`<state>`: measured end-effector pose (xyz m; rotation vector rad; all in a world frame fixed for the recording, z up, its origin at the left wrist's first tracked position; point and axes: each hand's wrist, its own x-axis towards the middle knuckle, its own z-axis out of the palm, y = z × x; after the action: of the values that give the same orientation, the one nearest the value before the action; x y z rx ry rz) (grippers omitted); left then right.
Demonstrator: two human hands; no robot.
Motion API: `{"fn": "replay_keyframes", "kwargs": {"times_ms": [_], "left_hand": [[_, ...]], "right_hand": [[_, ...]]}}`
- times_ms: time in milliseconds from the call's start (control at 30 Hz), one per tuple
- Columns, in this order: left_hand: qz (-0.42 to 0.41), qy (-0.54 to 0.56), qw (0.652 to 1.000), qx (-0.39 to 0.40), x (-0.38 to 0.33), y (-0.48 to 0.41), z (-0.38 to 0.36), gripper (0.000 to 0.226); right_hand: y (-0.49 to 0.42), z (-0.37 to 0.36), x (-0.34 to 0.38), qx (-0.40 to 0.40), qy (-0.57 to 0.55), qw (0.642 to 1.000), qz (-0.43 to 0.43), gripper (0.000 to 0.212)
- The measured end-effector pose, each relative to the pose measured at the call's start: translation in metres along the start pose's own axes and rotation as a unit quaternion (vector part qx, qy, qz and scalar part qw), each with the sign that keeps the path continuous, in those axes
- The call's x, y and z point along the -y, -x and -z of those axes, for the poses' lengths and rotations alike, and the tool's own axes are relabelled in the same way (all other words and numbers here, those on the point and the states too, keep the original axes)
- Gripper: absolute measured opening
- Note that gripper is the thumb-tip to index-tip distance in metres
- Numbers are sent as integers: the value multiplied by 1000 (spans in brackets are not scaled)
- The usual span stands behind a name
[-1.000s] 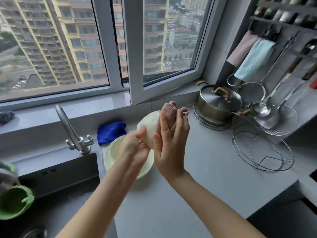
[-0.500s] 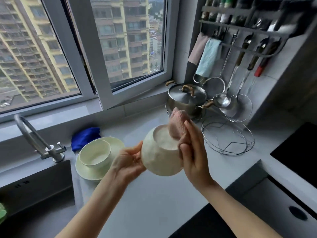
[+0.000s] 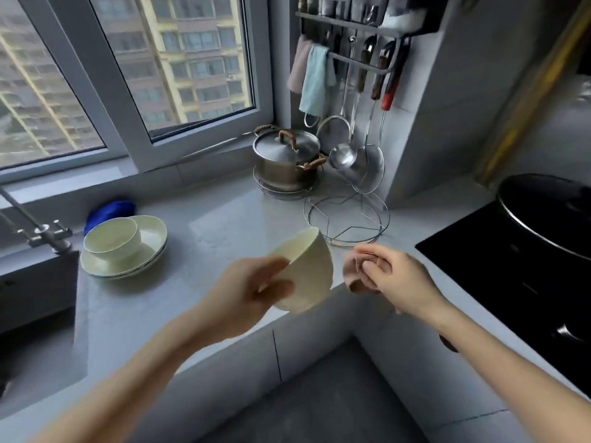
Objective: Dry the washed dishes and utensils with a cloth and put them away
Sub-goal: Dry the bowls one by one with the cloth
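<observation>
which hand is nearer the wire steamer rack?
Right. The right hand, gripping the pink cloth, sits just below the wire rack; the left hand holds the bowl farther left.

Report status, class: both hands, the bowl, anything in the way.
Left hand grips cream bowl, tilted, off the counter. Right hand bunches pink cloth, clear of the bowl. Wire rack just beyond.

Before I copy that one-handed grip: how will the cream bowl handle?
The cream bowl looks glazed, so probably slippery if damp. It is likely rigid and breakable. The left hand holds it tilted past the counter edge, so a slip may drop it.
</observation>
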<state>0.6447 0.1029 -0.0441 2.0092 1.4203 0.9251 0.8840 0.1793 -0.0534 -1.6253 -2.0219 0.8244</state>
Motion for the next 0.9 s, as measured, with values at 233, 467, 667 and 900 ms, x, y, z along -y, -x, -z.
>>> {"fn": "replay_keyframes", "kwargs": {"times_ms": [233, 467, 667, 900], "left_hand": [[-214, -350, 910, 66, -37, 27, -67, 18], [-270, -316, 908, 61, -85, 85, -136, 19], [-310, -265, 909, 89, -134, 158, -210, 7], [-333, -173, 915, 150, -208, 227, -308, 39]], "right_hand": [[66, 33, -24, 79, -125, 989, -16, 61], [152, 53, -97, 225, -365, 897, -107, 90], [277, 59, -139, 178, -431, 868, -172, 86], [424, 80, -197, 66, -531, 812, -235, 73]]}}
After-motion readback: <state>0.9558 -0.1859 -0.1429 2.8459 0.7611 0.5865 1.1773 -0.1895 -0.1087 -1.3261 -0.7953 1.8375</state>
